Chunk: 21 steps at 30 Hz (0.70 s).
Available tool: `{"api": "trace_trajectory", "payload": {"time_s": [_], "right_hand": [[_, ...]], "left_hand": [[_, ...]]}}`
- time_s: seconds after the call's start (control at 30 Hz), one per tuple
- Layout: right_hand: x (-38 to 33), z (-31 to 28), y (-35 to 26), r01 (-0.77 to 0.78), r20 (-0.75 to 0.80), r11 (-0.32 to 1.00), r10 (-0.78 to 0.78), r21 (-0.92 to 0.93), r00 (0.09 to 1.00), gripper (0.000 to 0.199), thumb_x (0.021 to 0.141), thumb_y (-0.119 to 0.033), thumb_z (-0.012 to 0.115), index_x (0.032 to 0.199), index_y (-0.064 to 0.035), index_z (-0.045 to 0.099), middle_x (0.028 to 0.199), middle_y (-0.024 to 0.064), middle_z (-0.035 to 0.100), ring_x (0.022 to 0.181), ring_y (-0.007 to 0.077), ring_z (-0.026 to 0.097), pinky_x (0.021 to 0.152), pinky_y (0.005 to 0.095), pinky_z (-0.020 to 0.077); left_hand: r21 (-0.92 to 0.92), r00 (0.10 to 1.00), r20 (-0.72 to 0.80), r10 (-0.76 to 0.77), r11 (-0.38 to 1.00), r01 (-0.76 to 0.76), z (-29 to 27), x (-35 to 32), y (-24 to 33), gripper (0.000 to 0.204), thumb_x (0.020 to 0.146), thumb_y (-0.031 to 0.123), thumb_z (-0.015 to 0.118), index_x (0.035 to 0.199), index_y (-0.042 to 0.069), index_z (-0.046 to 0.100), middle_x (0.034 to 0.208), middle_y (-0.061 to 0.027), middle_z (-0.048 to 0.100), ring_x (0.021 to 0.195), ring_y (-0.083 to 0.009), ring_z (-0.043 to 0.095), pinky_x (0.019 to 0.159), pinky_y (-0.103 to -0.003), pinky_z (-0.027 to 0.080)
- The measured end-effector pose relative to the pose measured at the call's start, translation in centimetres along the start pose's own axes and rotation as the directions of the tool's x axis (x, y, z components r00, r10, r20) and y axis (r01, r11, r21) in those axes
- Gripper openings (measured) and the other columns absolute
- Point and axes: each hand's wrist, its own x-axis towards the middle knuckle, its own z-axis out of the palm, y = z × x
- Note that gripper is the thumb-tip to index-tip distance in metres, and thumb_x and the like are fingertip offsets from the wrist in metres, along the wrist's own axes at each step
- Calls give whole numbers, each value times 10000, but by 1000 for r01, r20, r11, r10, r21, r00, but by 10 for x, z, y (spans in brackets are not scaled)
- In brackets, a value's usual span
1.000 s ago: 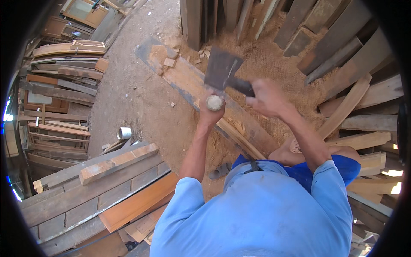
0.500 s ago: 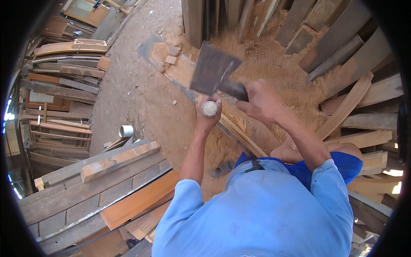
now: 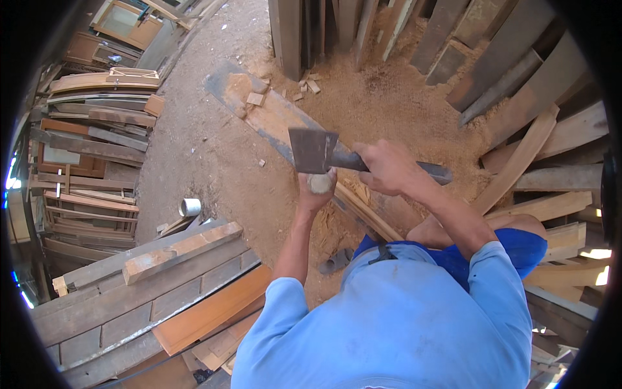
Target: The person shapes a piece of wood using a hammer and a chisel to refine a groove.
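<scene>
My left hand [image 3: 313, 202] is wrapped round an upright handle with a round, pale, worn end [image 3: 319, 184]; whatever is below the fist is hidden. In my right hand [image 3: 387, 170] is a hatchet [image 3: 311, 150], gripped round the middle of its dark handle. Its broad, flat metal head lies right at the pale end, overlapping it in view; I cannot tell whether they touch. Beneath my hands, a long plank [image 3: 223, 79] runs diagonally over the ground, and a pale strip of wood [image 3: 370, 212] reaches back toward my lap.
Small wood blocks [image 3: 255, 99] and sawdust lie around the plank's far part. Stacked beams [image 3: 181, 249] fill the near left, beside a white cup [image 3: 190, 207]. Upright boards [image 3: 286, 39] stand at the back, and leaning planks [image 3: 518, 162] crowd the right. A sandal [image 3: 336, 260] is near my lap.
The hatchet has come down toward me, its blurred, raised head now lower over the pale end. My right hand has shifted slightly nearer; the left keeps its grip.
</scene>
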Motion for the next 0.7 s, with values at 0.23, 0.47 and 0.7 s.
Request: {"api": "trace_trajectory", "payload": {"time_s": [0.23, 0.47, 0.7], "right_hand": [[-8, -53, -50, 408, -481, 775, -154, 482, 863, 268, 768, -92, 757, 1015, -32, 673, 707, 174, 627, 645, 268, 642, 612, 365, 506], [6, 25, -1, 255, -231, 947, -208, 195, 950, 282, 754, -193, 757, 957, -31, 647, 800, 216, 677, 796, 363, 713, 646, 465, 533], [-2, 7, -9, 20, -36, 917, -6, 397, 999, 343, 736, -183, 694, 1029, -6, 660, 794, 236, 674, 777, 377, 700, 693, 482, 526]], "left_hand": [[-220, 972, -235, -13, 975, -41, -17, 20, -9, 147, 853, 117, 761, 857, 21, 649, 796, -42, 671, 755, -166, 644, 679, -330, 523], [187, 982, 46, 185, 964, -191, -12, -9, -51, 354, 810, 108, 780, 1138, 41, 665, 1090, -118, 692, 1030, -253, 657, 906, -386, 503], [34, 976, -216, 5, 999, 2, -2, 23, -55, 404, 861, 105, 730, 1241, 16, 626, 1143, -108, 687, 1085, -215, 650, 947, -352, 508]]}}
